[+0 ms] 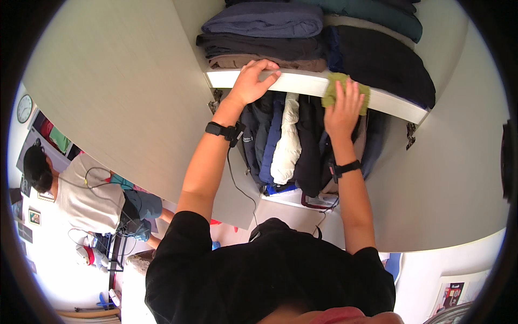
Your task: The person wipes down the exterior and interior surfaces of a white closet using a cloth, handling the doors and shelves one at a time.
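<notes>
Right hand (344,110), 2 o'clock, lies unclenched, pressing green cloth (330,89) on shelf edge (302,81); cloth looks light, soft, best held mid-cloth. Left hand (252,85), 12 o'clock, rests loosely curled, unclenched.

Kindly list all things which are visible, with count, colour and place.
Cloth: one, green, on shelf front
Shelf: one, white, upper centre
Folded clothes: two stacks, mostly dark, on shelf
Hanging clothes: several, mostly dark, one white, below shelf
Wardrobe doors: two, pale, left and right
Clock: one, white, left wall
Wall pictures: several, mixed colours, far left
Another person: one, pale shirt, left
Wristbands: two, black, on wrists
T-shirt: one, black, bottom centre
Left hand: one, bare, at shelf front
Right hand: one, bare, on cloth
</notes>
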Available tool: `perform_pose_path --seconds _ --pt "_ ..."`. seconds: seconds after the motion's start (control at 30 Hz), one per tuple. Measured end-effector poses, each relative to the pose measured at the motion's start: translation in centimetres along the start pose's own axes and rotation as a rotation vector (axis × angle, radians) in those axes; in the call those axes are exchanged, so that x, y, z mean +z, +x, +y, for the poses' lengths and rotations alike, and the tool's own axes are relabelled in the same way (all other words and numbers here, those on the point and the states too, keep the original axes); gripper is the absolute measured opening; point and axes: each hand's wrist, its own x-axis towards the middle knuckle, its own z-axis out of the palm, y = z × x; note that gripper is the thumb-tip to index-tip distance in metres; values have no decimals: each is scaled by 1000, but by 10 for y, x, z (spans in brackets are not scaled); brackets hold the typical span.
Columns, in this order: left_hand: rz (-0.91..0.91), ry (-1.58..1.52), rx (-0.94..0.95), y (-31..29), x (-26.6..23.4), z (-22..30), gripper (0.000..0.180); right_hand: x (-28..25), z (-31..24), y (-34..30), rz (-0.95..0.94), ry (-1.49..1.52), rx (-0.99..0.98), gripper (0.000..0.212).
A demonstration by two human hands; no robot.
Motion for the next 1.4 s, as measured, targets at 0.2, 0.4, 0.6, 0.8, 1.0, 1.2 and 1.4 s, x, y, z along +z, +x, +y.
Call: perform_pose_path --seconds 0.2,0.4,0.6,0.8,1.0,1.2,1.4 --pt "39 185 72 10 -14 -6 28 -25 -13 29 39 22 -3 49" --pt "72 209 133 36 -30 -19 29 -6 -59 50 -64 58 -107 43" --pt "-73 166 -28 60 -42 -21 34 27 -120 62 -173 110 -195 58" --pt "-265 150 -146 95 -66 -22 30 82 -181 90 -273 186 -200 68" --pt "-356 230 -137 119 -67 -22 37 108 -228 109 -648 199 -213 80" --pt "-313 205 -205 112 -66 -35 35 130 -258 101 -417 411 -209 65" --pt "-313 226 -180 121 -56 -28 34 115 -229 99 -476 368 -159 58"
